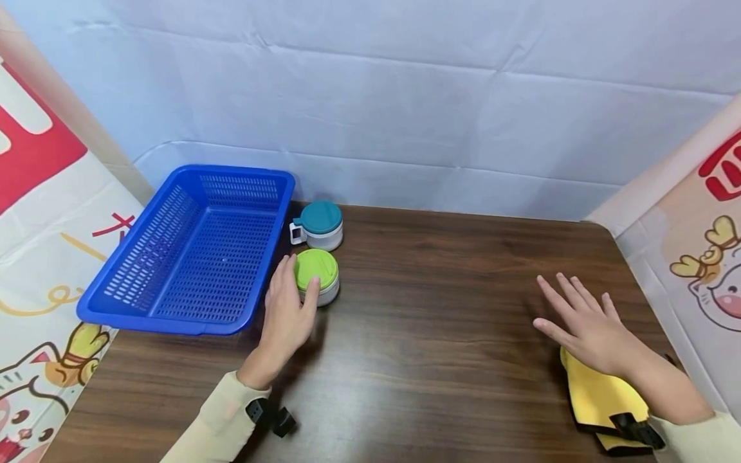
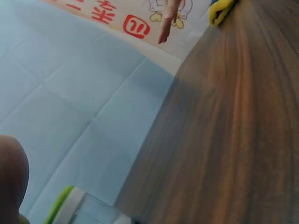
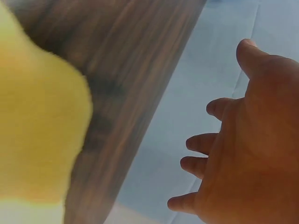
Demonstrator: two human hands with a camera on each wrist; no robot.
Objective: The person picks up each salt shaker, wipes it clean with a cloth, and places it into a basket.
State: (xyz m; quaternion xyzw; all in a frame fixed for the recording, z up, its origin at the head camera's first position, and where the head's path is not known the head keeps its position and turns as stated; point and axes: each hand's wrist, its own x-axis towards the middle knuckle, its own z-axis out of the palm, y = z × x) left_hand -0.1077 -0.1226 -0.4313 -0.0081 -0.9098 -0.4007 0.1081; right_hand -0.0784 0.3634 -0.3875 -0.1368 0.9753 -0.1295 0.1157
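A jar with a lime-green lid (image 1: 316,269) and a pale body stands upright on the table; part of it shows low in the left wrist view. Beside it is my left hand (image 1: 289,318), its fingers along the jar's left side and its thumb in front. Whether they touch the jar I cannot tell. Just behind stands a similar jar with a teal lid (image 1: 321,217) and a white handle on its left. Over at the right, my right hand (image 1: 593,331) is spread and holds nothing, above a folded yellow cloth (image 1: 604,392) with dark edging.
A blue perforated basket (image 1: 269,257) sits at the left, close to both jars. The brown wooden table (image 1: 440,341) stretches between the hands. A pale sheet (image 1: 405,116) hangs behind the table, and printed banners (image 1: 712,257) stand at both sides.
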